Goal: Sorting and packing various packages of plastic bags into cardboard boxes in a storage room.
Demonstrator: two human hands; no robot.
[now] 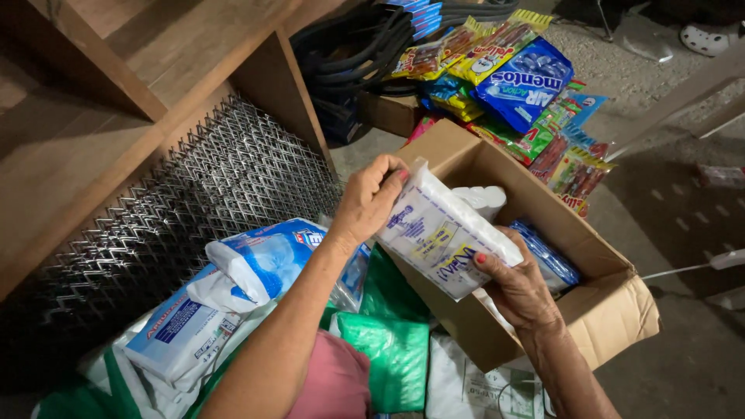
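Both of my hands hold a flat white plastic packet [438,233] with blue and yellow print, just above the near left side of an open cardboard box [597,302]. My left hand [366,199] grips the packet's upper left edge. My right hand [518,285] pinches its lower right corner. Inside the box lie more white packets [483,199] and a blue packet [549,256].
A pile of bright candy bags [508,77] lies beyond the box. White and blue bags [225,295] and green plastic bags [388,341] sit at the lower left. Wooden shelves [116,93] with a metal mesh front [194,202] stand on the left. Black hoses [357,46] lie behind.
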